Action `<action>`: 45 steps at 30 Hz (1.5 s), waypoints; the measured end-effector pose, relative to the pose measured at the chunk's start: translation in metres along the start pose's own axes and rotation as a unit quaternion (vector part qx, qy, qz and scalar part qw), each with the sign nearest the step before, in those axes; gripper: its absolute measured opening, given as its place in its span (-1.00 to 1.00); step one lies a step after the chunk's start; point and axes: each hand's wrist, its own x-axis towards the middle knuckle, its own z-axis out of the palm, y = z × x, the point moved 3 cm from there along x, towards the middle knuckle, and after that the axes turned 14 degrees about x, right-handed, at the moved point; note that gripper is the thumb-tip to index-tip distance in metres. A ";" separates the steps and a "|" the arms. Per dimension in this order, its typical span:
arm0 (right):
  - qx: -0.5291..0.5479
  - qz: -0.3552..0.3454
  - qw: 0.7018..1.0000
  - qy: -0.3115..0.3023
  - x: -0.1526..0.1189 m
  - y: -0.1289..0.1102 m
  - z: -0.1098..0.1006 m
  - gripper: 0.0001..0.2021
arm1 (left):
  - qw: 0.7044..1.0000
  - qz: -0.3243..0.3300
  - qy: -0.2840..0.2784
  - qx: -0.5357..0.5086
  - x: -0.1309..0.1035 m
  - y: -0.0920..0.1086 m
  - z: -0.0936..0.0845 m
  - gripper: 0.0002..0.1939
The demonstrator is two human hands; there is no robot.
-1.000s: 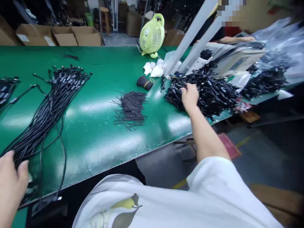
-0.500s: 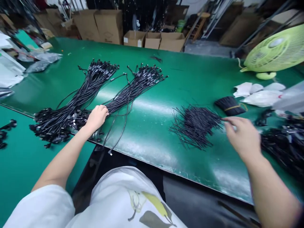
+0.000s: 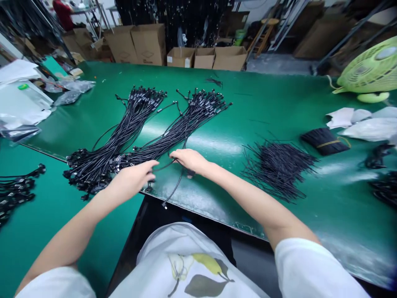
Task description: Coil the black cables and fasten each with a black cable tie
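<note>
In the head view, my only one, I found the nearer cable bundle [image 3: 176, 131] at eleven o'clock from the right hand [image 3: 187, 161] and one o'clock from the left hand [image 3: 136, 178], its long axis running from two o'clock down to eight. The right hand sat closer to its middle, the left beside its lower end. My right fingertips were pressed together on a dark strand [image 3: 164, 167] that stretched toward the left. The left fingers were half curled; whether they gripped it, I couldn't tell.
</note>
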 end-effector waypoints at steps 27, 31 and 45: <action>-0.336 -0.100 0.937 -0.007 -0.072 0.003 -0.124 -0.67 | 0.896 -0.052 -0.224 -0.379 -0.035 0.007 0.094 -0.70; -0.352 0.136 0.908 0.183 -0.118 0.055 -0.221 -0.49 | 0.822 -0.120 -0.164 -0.532 -0.032 -0.014 0.072 -0.73; -0.222 0.236 0.934 -0.153 -0.177 -0.084 -0.063 -0.85 | 0.966 0.048 0.002 -0.253 0.002 0.054 0.082 -0.71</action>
